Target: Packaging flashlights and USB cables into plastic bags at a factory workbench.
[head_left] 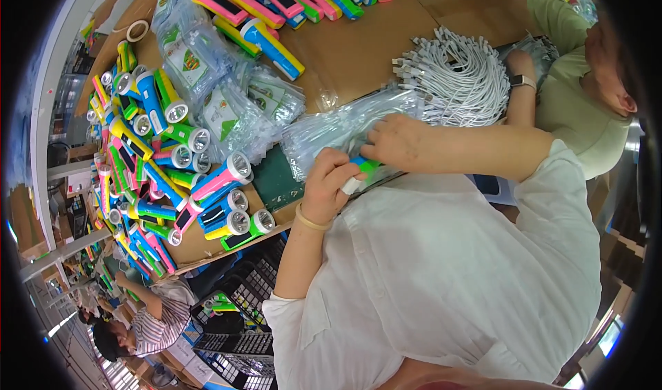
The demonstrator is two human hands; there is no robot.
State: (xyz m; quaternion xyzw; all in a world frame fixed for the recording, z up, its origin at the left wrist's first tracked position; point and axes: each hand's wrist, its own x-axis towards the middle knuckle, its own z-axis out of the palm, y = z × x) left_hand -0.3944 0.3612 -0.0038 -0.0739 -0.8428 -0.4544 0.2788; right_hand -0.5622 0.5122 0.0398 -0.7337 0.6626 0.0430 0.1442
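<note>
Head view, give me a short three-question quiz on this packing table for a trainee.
1. True or false: the left hand and the right hand both grip one torch.
2. What lies under the right hand?
A. a tape roll
B. a stack of clear bags
C. a black crate
3. Fill in: the bundle of white ______ lies by a co-worker's wrist with a watch.

Key
1. True: both hands close on the blue and green torch at the table edge.
2. B
3. cables
</note>
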